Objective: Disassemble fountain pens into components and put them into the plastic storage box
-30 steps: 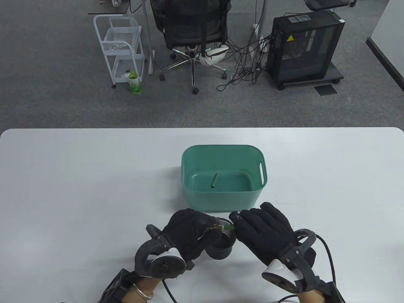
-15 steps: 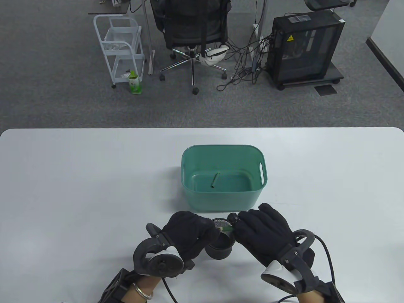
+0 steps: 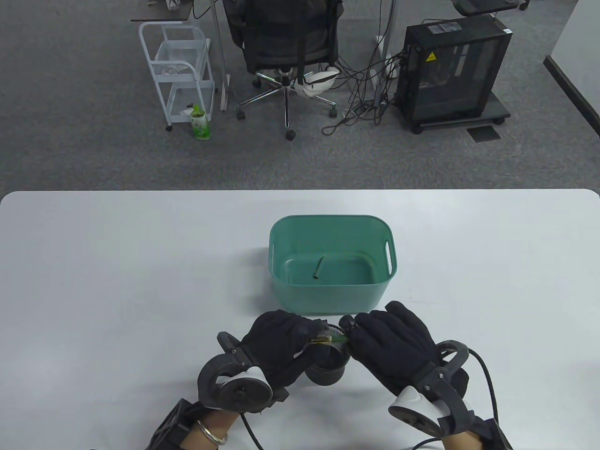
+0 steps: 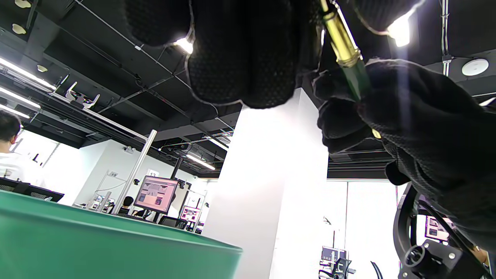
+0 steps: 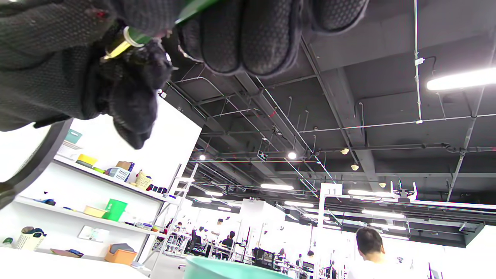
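Table view: at seven o'clock on the white desk (image 3: 93, 281) the left hand (image 3: 281, 340) has its fingers curled, the grip closed on the gold-coloured end of a fountain pen (image 3: 331, 336). The pen lies across between both hands, just above a dark round cup (image 3: 329, 368) that stands on the desk at six o'clock. At five o'clock the right hand (image 3: 393, 344) is curled round the green end of the same pen, its grip closed on it. Straight beyond the hands, at twelve o'clock from the cup and near it, stands the green plastic box (image 3: 281, 243); one slim pen part (image 3: 319, 268) lies on its floor, tilted a little off upright in the view.

In the left wrist view the pen's gold section (image 4: 338, 37) meets its green barrel, which the right hand's fingers (image 4: 407, 104) pinch. In the right wrist view the left hand's fingers (image 5: 58, 58) close round the gold end while the green part runs up under the right hand's fingers (image 5: 252, 35).
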